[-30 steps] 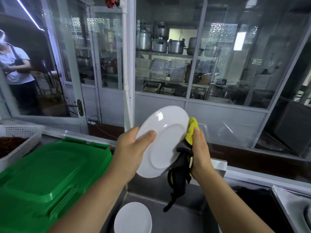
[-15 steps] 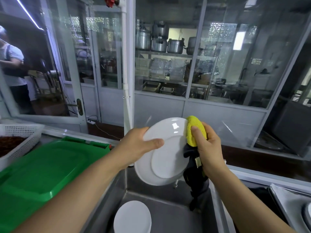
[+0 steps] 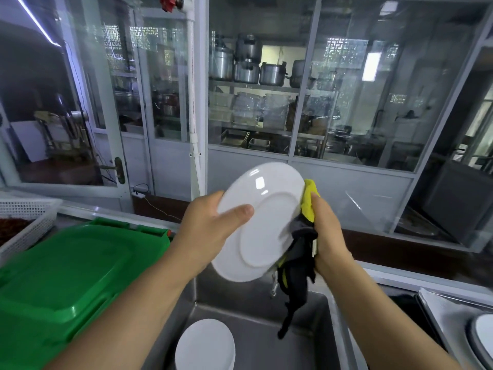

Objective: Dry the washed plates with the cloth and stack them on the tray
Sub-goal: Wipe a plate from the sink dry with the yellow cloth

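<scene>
Steel sink [image 3: 314, 313] at bottom centre holds a white plate [image 3: 205, 345], above which the left hand [image 3: 210, 231] grips a tilted plate [image 3: 262, 222] underside-up, the right hand [image 3: 326, 236] clutching a yellow-and-black cloth [image 3: 304, 236] against its right rim, glass partitions [image 3: 346, 102] beyond.

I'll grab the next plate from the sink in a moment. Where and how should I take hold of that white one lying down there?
Probably by the rim of the round white plate, from above: it lies flat in the steel sink, so only its edge offers the fingers purchase.
</scene>
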Tool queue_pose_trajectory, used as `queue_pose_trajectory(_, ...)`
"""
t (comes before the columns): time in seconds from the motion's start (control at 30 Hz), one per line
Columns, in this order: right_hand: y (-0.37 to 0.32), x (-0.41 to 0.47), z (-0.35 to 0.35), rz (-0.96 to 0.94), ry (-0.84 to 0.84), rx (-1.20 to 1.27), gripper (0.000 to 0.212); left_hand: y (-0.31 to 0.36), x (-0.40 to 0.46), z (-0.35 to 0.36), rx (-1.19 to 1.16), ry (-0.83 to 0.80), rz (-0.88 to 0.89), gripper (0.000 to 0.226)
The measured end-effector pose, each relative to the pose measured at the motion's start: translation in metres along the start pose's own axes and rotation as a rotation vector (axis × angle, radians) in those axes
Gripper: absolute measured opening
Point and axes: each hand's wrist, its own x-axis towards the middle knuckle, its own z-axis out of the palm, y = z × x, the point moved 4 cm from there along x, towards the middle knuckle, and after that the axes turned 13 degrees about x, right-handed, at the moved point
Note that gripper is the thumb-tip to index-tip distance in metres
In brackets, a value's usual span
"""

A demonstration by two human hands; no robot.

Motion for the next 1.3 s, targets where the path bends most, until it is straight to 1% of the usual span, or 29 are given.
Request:
queue_pose_trajectory(0.03,0.012,-0.004,-0.003,0.127,0.033,0.079,0.034,0.001,0.0,0.001,-0.033,0.012,0.019,0.015)
queue_pose_trajectory(0.07,0.024,-0.006,-0.005,0.221,0.029,0.14,0.045,0.001,-0.001,0.003,-0.052,0.01,0.033,0.016)
queue_pose_trajectory(0.1,0.032,-0.01,-0.004,0.275,0.004,0.187,0.052,0.0,-0.003,0.005,-0.047,-0.006,0.042,0.018)
queue_pose_trajectory(0.13,0.035,-0.011,-0.005,0.281,0.003,0.216,0.054,-0.003,-0.004,0.008,-0.03,-0.039,0.037,0.02)
queue_pose_trajectory(0.17,0.033,-0.011,-0.006,0.266,0.033,0.23,0.051,-0.008,-0.005,0.009,-0.015,-0.089,0.019,0.022)
queue_pose_trajectory(0.23,0.023,-0.007,-0.014,0.158,0.124,0.212,0.035,-0.015,-0.004,0.007,0.006,-0.229,-0.045,0.035)
queue_pose_trajectory(0.3,0.01,-0.006,-0.015,-0.021,0.108,0.096,0.017,-0.019,0.001,0.003,0.001,-0.336,-0.107,0.045)
queue_pose_trajectory(0.33,0.008,-0.005,-0.013,-0.082,0.063,0.022,0.012,-0.019,0.004,0.002,-0.002,-0.354,-0.131,0.044)
queue_pose_trajectory(0.4,0.006,-0.009,-0.005,-0.155,-0.019,-0.108,0.005,-0.018,0.008,0.002,0.06,-0.355,-0.15,0.029)
queue_pose_trajectory(0.47,0.002,-0.013,0.002,-0.23,-0.074,-0.195,0.009,-0.021,0.009,0.004,0.123,-0.323,-0.149,0.017)
queue_pose_trajectory(0.53,-0.003,-0.015,0.009,-0.304,-0.155,-0.266,0.014,-0.024,0.007,0.007,0.116,-0.288,-0.134,0.015)
queue_pose_trajectory(0.57,-0.006,-0.017,0.014,-0.369,-0.218,-0.346,0.014,-0.024,0.007,0.009,0.109,-0.273,-0.11,0.012)
queue_pose_trajectory(0.63,-0.012,-0.019,0.028,-0.55,-0.334,-0.647,0.017,-0.022,0.005,0.015,0.12,-0.271,-0.058,0.002)
queue_pose_trajectory(0.67,-0.013,-0.019,0.035,-0.616,-0.373,-0.788,0.023,-0.022,0.003,0.019,0.121,-0.268,-0.053,0.002)
queue_pose_trajectory(0.7,-0.015,-0.019,0.041,-0.636,-0.391,-0.856,0.026,-0.022,0.002,0.022,0.109,-0.26,-0.057,0.005)
queue_pose_trajectory(0.73,-0.017,-0.018,0.043,-0.624,-0.4,-0.85,0.026,-0.022,0.001,0.022,0.088,-0.246,-0.064,0.006)
queue_pose_trajectory(0.77,-0.019,-0.016,0.043,-0.589,-0.398,-0.79,0.02,-0.022,0.001,0.022,0.06,-0.227,-0.07,0.008)
queue_pose_trajectory(0.83,-0.021,-0.01,0.032,-0.484,-0.33,-0.591,0.009,-0.023,0.0,0.017,-0.036,-0.18,-0.11,0.01)
queue_pose_trajectory(0.9,-0.02,-0.004,0.014,-0.381,-0.2,-0.419,0.01,-0.022,-0.001,0.011,-0.162,-0.135,-0.167,0.008)
queue_pose_trajectory(0.93,-0.018,-0.002,0.006,-0.348,-0.14,-0.375,0.012,-0.021,0.0,0.009,-0.212,-0.112,-0.189,0.011)
queue_pose_trajectory(1.0,-0.011,-0.002,-0.005,-0.307,-0.047,-0.322,0.017,-0.02,0.002,0.004,-0.308,-0.055,-0.209,0.02)
queue_pose_trajectory(1.1,0.001,-0.008,-0.013,-0.325,0.081,-0.237,0.018,-0.021,0.005,0.0,-0.401,0.031,-0.211,0.027)
queue_pose_trajectory(1.2,0.014,-0.015,-0.016,-0.353,0.162,-0.224,0.019,-0.027,0.006,-0.001,-0.483,0.078,-0.22,0.024)
queue_pose_trajectory(1.3,0.029,-0.02,-0.015,-0.332,0.188,-0.242,0.013,-0.029,0.007,0.001,-0.582,0.124,-0.23,0.025)
